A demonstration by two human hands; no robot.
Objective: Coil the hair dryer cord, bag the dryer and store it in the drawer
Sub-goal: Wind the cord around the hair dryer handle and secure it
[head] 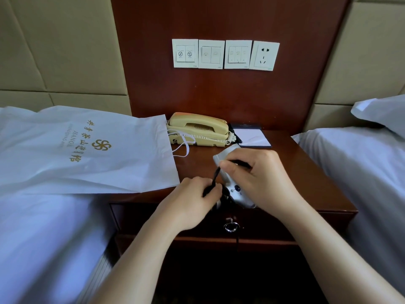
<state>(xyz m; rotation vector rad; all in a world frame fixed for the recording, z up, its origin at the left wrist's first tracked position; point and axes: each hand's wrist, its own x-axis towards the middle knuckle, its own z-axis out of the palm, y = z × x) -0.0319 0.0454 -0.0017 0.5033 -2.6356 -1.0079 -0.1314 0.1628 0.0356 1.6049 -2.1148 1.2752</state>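
Observation:
A white hair dryer (pixel 235 190) lies on the wooden nightstand (pixel 306 172) near its front edge. My right hand (pixel 260 174) covers the dryer's body and pins a stretch of black cord (pixel 215 175) against it. My left hand (pixel 192 198) is closed on the cord by the dryer's handle, where dark loops bunch up. A white drawstring bag (pixel 87 150) with gold lettering lies flat across the left bed, its mouth reaching onto the nightstand. Below the hands is the drawer (pixel 274 222), shut, with a metal ring pull (pixel 231 227).
A cream telephone (pixel 197 129) and a notepad in a dark holder (pixel 252 137) sit at the back of the nightstand. Wall switches and a socket (pixel 265 55) are above. White beds flank both sides, with a pillow (pixel 381 113) on the right.

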